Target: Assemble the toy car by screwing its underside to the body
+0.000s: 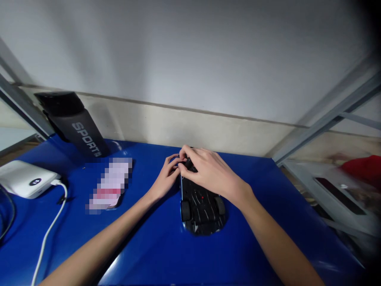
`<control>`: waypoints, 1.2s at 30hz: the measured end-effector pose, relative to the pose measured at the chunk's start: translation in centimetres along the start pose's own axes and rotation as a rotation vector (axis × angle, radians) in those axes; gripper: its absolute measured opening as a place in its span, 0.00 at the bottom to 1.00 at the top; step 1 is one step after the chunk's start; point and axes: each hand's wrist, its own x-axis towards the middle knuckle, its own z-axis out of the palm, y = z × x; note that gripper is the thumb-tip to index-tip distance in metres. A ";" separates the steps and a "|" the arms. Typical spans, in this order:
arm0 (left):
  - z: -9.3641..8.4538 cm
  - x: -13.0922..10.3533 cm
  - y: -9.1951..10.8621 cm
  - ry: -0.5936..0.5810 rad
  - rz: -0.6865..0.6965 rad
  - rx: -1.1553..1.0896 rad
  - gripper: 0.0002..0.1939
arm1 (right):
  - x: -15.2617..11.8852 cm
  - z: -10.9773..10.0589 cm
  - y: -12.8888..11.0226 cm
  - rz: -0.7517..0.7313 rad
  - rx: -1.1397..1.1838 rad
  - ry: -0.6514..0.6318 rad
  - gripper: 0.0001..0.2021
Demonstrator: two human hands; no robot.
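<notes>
A toy car (201, 202) lies upside down on the blue table, its black underside and two nearer wheels facing up. My right hand (208, 167) reaches over the car's far end. Its thumb and fingers are closed round a small black part (188, 163) there, which looks like a wheel but is partly covered. Curled fingers of my left hand (166, 176) press against the far left corner of the car, beside the right fingertips. The rest of the car's far end is hidden under my hands.
On the blue table (143, 254), a blurred-out phone (111, 182) lies left of my hands. Behind it stands a dark bottle (80, 127) marked SPORT. A white power bank (26, 178) with a white cable (49, 234) sits at far left. A wall (190, 123) closes the back.
</notes>
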 end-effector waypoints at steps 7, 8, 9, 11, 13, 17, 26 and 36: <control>0.0 0.0 0.1 -0.014 0.013 -0.023 0.15 | 0.0 0.0 0.1 -0.008 0.014 0.009 0.04; 0.0 0.0 0.2 -0.013 0.007 -0.016 0.15 | 0.0 0.0 0.1 -0.003 0.015 0.004 0.04; 0.0 0.0 0.2 -0.013 -0.004 -0.011 0.15 | 0.0 0.1 0.1 0.001 0.015 -0.001 0.05; 0.0 0.0 0.3 -0.013 -0.018 -0.009 0.15 | 0.0 0.1 0.1 -0.003 0.013 -0.002 0.05; -0.1 0.0 0.3 -0.011 -0.005 -0.001 0.15 | 0.0 0.1 0.0 -0.020 0.015 0.015 0.05; -0.1 0.0 0.4 -0.017 0.010 0.022 0.15 | 0.0 0.0 0.0 0.001 0.014 0.007 0.05; 0.0 0.0 0.3 -0.003 0.005 0.021 0.16 | 0.1 0.1 -0.2 0.020 0.009 0.002 0.07; 0.0 -0.1 0.3 -0.006 -0.029 0.015 0.16 | 0.1 0.0 0.0 0.034 0.029 -0.012 0.08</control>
